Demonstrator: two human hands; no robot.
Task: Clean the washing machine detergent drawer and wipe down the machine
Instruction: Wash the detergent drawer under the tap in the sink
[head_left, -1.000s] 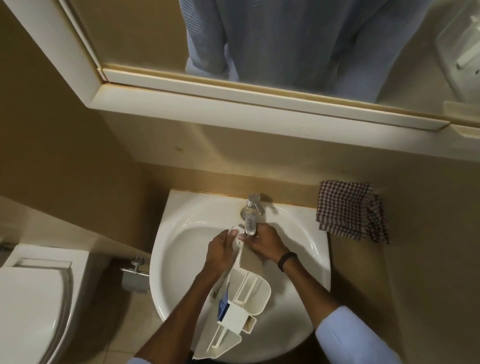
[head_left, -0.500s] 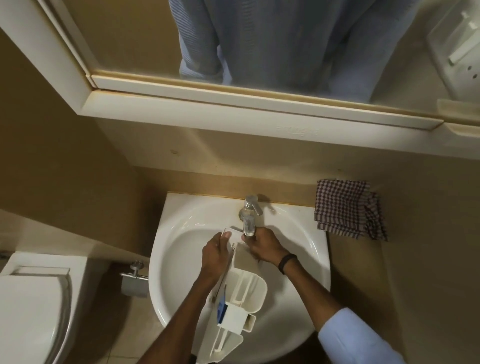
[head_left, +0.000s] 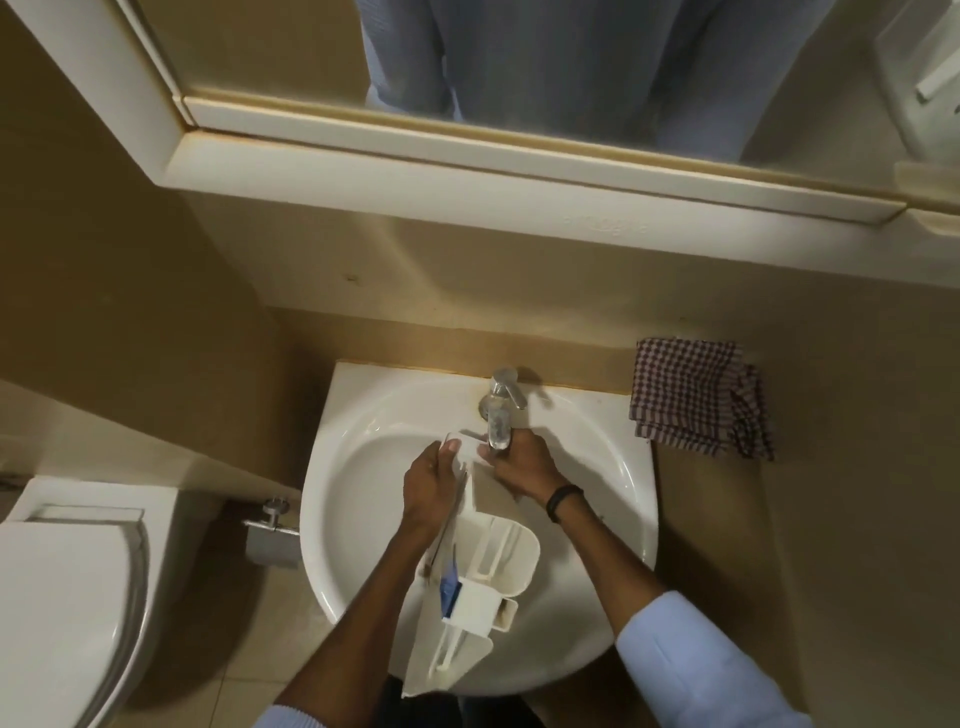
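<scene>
Left hand (head_left: 434, 486) and right hand (head_left: 522, 467) are gripping a white plastic detergent drawer (head_left: 488, 551) under the chrome tap (head_left: 501, 410), over the round white basin (head_left: 363, 441); a checked cloth (head_left: 696, 395) is lying on the beige counter (head_left: 727, 519).

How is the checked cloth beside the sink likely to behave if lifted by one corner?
The checked cloth looks soft and folded in layers, so it would probably droop and unfold. It seems thin, so likely light. Lying flat on the counter, it should not roll or tip.
</scene>
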